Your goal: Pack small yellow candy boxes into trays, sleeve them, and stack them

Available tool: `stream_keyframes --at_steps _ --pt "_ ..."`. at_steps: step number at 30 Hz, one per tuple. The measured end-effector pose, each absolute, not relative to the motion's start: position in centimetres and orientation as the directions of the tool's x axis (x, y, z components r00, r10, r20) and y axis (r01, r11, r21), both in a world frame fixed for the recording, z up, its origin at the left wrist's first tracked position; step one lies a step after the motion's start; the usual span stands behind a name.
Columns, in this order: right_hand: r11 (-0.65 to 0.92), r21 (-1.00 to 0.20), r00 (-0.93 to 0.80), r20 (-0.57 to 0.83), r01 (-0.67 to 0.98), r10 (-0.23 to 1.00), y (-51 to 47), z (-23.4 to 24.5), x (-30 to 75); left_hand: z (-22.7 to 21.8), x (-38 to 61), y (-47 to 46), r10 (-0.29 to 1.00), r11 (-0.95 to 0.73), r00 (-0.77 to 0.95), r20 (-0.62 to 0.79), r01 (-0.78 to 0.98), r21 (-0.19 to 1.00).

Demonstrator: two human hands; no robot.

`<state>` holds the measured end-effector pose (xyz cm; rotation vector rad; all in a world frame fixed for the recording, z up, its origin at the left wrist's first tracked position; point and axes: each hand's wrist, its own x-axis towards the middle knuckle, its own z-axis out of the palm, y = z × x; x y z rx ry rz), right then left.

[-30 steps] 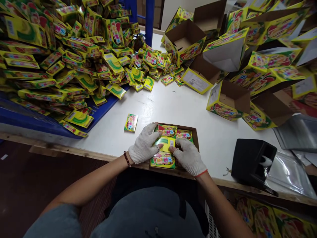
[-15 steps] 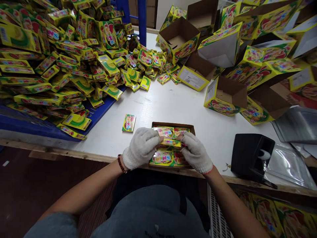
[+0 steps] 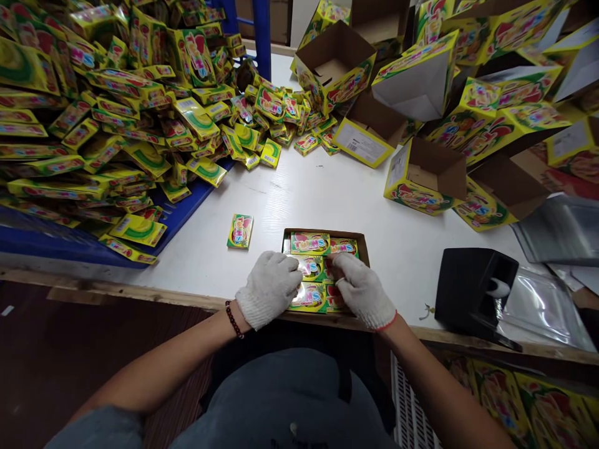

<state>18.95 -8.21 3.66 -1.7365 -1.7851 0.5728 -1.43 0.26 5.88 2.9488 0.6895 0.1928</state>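
Observation:
In front of me a carton [image 3: 367, 246] lies on the table edge, with rows of small yellow and green Twins packs [image 3: 309, 243] lying flat in it. My left hand [image 3: 271, 290], in a white knit glove, rests its fingertips on the left end of the middle-row pack [image 3: 312, 268]. Over the right-hand packs is my right hand [image 3: 364, 290], also gloved, with its thumb and fingers apart, touching them and covering part of them. Neither hand grasps a pack. A single Twins pack [image 3: 240, 231] lies on the table left of the carton.
A big heap of packs [image 3: 154, 125] spills from a blue tray [image 3: 187, 215] at the left. Open cartons [image 3: 423, 178] crowd the back right. A black tape dispenser [image 3: 472, 299] and clear plastic sheets [image 3: 545, 312] stand at the right. White tabletop [image 3: 322, 193] shows between them.
The pack held between both hands has gone down flat into the carton's middle row. My fingers have let go of it and spread over the packs; the left hand has shifted slightly down and left.

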Motion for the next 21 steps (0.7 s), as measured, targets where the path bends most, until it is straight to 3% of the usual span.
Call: stream_keyframes --at_steps 3,6,9,11,14,18,21 --pt "-0.190 -0.788 0.287 -0.017 0.586 0.958 -7.8 4.2 18.4 5.9 -1.4 -0.2 0.510 -0.854 0.843 0.172 0.471 0.221" --pt "-0.293 -0.877 0.358 -0.153 0.380 0.921 -6.9 4.3 18.1 4.3 -2.3 -0.3 0.698 -0.705 0.624 0.352 0.512 0.491" --pt "-0.335 -0.857 0.397 -0.171 0.392 0.902 -6.2 3.9 17.9 2.1 -3.0 -0.1 0.874 -0.410 0.454 0.176 0.492 0.768" --pt "-0.324 -0.830 0.412 -0.127 0.454 0.902 -6.0 3.5 17.3 1.0 -2.7 0.0 0.890 -0.242 0.456 0.013 0.448 0.861" --pt "-0.269 -0.800 0.352 -0.078 0.536 0.933 -6.4 3.0 15.7 0.3 -1.8 0.1 0.883 -0.154 0.466 -0.052 0.393 0.906" --pt "-0.205 -0.814 0.288 -0.049 0.543 0.956 -7.6 1.9 13.7 0.6 -1.8 1.3 0.863 -0.202 0.506 -0.012 0.366 0.908" --pt "-0.143 -0.850 0.254 -0.011 0.507 0.967 -8.1 0.7 13.2 0.6 -3.5 3.7 0.884 -0.389 0.444 0.143 0.532 0.752"
